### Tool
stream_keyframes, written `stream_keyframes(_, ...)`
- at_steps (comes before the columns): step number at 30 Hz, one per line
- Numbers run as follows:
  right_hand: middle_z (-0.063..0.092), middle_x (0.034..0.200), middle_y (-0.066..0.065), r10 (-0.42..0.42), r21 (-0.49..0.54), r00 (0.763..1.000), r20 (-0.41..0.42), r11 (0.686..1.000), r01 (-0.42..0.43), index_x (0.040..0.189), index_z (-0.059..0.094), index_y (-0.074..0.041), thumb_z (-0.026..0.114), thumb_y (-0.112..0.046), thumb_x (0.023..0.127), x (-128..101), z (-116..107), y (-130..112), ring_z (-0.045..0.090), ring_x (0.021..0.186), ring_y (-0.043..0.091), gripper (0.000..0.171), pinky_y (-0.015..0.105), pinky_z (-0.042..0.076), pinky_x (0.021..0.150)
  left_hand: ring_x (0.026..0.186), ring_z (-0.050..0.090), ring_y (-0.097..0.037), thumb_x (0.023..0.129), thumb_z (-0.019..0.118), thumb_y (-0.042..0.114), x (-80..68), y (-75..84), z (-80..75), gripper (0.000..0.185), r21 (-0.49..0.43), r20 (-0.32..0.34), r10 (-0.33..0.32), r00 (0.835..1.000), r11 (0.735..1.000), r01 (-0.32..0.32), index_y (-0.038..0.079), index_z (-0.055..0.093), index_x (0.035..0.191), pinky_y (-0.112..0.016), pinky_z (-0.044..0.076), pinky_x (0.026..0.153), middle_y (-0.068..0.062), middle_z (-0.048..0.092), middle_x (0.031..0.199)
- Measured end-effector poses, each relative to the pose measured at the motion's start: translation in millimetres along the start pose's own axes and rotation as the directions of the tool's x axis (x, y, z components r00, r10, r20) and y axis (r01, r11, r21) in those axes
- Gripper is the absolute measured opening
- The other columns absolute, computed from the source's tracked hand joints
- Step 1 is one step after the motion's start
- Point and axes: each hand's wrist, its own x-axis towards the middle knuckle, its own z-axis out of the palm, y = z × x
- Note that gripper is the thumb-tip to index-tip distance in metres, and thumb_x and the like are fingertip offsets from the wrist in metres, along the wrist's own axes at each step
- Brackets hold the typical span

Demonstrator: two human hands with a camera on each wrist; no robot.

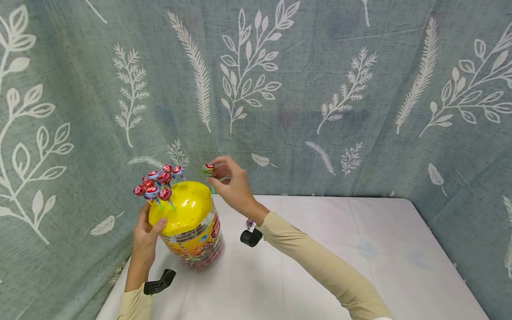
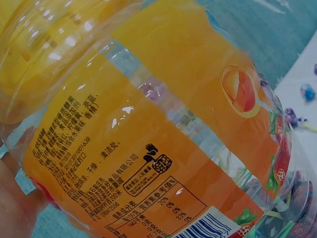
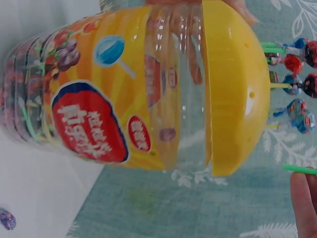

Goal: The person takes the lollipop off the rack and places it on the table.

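A clear plastic candy jar [image 1: 206, 238] with a yellow and orange label and a domed yellow lid [image 1: 192, 206] stands tilted on the white table. Several wrapped lollipops [image 1: 164, 178], mostly red and blue, stick up from small holes in the lid's left part. My left hand [image 1: 145, 235] grips the jar at its upper left side, thumb on the lid's edge. Beyond the lid's right edge, my right hand [image 1: 234, 184] pinches one lollipop [image 1: 208, 169] with a green and red wrapper. Its green stick [image 3: 300, 169] points toward the lid, apart from it, in the right wrist view.
A purple-wrapped lollipop [image 1: 250, 223] lies on the white table [image 1: 320, 258], partly behind the right wrist's camera. The left wrist view shows a purple lollipop [image 2: 290, 117] and a blue one [image 2: 307, 92]. A green leaf-patterned cloth [image 1: 304, 111] hangs behind and beside the table.
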Motion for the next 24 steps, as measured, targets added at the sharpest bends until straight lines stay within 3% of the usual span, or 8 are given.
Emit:
stream_keyframes(6, 0.062, 0.089, 0.012, 0.034, 0.004, 0.999, -0.016, 0.999, -0.034, 0.116, 0.051, -0.006, 0.067, -0.001, 0.085, -7, -15, 13, 0.063, 0.078, 0.018, 0.036, 0.03, 0.054, 0.064, 0.123, 0.038, -0.017, 0.09, 0.053, 0.006, 0.3, -0.9, 1.2, 0.066, -0.007, -0.004, -0.006, 1.0, 1.0, 0.006, 0.022, 0.027, 0.148, -0.014, 0.035, 0.098, -0.003, 0.034, 0.145)
stream_keyframes(14, 0.061, 0.09, 0.016, 0.081, 0.001, 0.996, -0.028, 0.997, -0.081, 0.117, 0.051, -0.003, 0.067, -0.001, 0.085, -20, -34, 20, 0.063, 0.079, 0.027, 0.036, 0.037, 0.054, 0.065, 0.124, 0.036, -0.015, 0.091, 0.054, 0.007, -1.2, -2.4, 0.0, 0.066, -0.001, -0.017, -0.034, 0.999, 0.999, 0.034, 0.023, 0.026, 0.149, -0.014, 0.034, 0.099, -0.002, 0.033, 0.146)
stream_keyframes(20, 0.059, 0.091, 0.026, 0.12, -0.009, 0.993, -0.014, 0.993, -0.12, 0.115, 0.049, 0.009, 0.065, 0.005, 0.084, -29, -54, 0, 0.061, 0.08, 0.038, 0.035, 0.046, 0.052, 0.07, 0.124, 0.036, -0.016, 0.09, 0.053, 0.007, -2.8, -1.6, 1.2, 0.066, -0.02, -0.015, -0.031, 0.999, 0.999, 0.031, 0.023, 0.026, 0.149, -0.015, 0.032, 0.1, -0.003, 0.033, 0.146)
stream_keyframes(24, 0.06, 0.091, 0.027, 0.142, -0.028, 0.989, -0.035, 0.989, -0.143, 0.116, 0.05, 0.01, 0.065, 0.005, 0.084, -35, -65, 0, 0.061, 0.079, 0.038, 0.036, 0.041, 0.052, 0.069, 0.124, 0.036, -0.016, 0.09, 0.052, 0.007, -0.3, -1.3, 3.7, 0.066, -0.027, -0.004, -0.015, 1.0, 1.0, 0.015, 0.023, 0.026, 0.149, -0.015, 0.033, 0.1, -0.003, 0.032, 0.147)
